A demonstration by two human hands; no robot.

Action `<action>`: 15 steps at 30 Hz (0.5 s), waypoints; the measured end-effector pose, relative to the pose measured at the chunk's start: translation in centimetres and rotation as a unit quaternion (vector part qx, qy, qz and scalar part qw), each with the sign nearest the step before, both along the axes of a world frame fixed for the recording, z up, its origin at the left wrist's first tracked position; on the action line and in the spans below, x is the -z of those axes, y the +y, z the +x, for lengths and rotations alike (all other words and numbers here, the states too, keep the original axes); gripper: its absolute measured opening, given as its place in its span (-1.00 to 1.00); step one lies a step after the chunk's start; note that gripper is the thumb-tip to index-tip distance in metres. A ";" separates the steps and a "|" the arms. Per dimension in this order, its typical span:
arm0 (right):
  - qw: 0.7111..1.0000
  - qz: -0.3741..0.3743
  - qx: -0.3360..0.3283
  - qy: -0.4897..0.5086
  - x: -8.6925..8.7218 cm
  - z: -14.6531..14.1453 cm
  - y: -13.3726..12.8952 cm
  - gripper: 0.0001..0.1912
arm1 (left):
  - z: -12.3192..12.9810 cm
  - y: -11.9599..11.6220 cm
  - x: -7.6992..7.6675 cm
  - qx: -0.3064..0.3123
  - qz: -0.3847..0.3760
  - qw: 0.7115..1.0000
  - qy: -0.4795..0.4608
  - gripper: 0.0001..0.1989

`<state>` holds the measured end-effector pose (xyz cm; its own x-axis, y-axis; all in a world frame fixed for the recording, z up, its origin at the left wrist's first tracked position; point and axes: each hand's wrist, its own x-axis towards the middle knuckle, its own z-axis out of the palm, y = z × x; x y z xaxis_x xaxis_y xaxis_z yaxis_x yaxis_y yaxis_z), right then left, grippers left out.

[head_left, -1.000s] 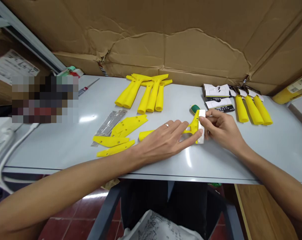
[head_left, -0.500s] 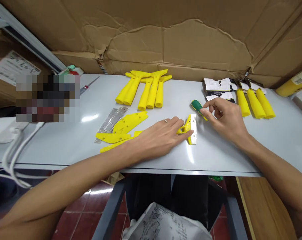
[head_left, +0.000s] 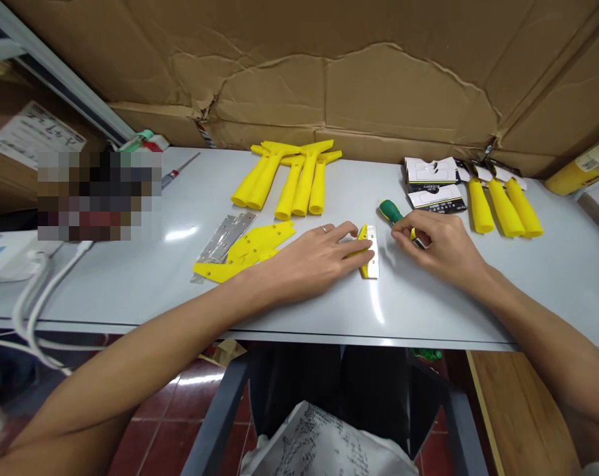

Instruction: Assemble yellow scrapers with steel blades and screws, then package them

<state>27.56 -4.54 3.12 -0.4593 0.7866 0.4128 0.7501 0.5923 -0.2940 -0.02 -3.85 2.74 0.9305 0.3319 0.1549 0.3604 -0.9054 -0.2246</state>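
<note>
Tabletop (head_left: 289, 317): scraper (head_left: 371, 266), illegibly printed packaging (head_left: 431, 172).

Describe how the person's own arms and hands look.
The left hand wears a thin, pale metallic ring on one finger; the right hand shows no ring. Both forearms are bare of sleeves, watches or bracelets, and no gloves are worn.

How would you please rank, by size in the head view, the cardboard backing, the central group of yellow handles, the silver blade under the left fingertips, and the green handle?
Cardboard backing
Group of yellow handles
Silver blade and green handle: too alike to rank, both partly covered.
</note>
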 end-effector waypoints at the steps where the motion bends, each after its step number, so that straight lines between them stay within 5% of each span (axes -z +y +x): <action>1: 1.000 -0.002 -0.007 -0.003 0.0 -0.1 -0.1 -0.88 | -0.2 0.3 -0.1 0.001 0.001 1.000 -0.017 -0.61; 8: 1.000 0.010 -0.015 -0.008 0.1 -0.1 -0.2 -0.86 | -6.3 3.9 -4.7 -0.102 -0.111 0.972 -0.178 -0.68; 11: 1.000 0.002 -0.018 -0.001 0.2 0.0 0.0 -0.82 | -10.7 3.6 -6.3 -0.165 -0.205 0.958 -0.114 -0.65; 15: 0.997 -0.009 -0.052 -0.055 0.2 0.4 0.3 -0.71 | -14.6 1.1 -5.8 -0.280 -0.291 0.914 0.031 -0.64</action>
<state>27.98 -4.29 2.95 -0.5804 0.7391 0.3419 0.7133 0.6639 -0.2244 -14.66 -2.78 8.50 0.5898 0.7688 -0.2473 0.8074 -0.5546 0.2016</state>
